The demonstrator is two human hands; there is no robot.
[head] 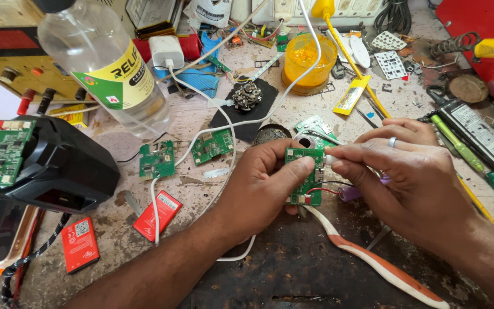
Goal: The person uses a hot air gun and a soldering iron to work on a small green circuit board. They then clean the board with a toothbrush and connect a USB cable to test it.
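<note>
Green rectangular circuit board [306,176] sits upright between your hands, low over the scuffed tabletop [201,114]. Your left hand [261,186] curls closed around it, thumb pressed on its upper face. Your right hand [413,171] pinches a slim white-tipped tool [330,160], tip touching the board's top-right edge. Red and black wires trail off its lower corner.
</note>
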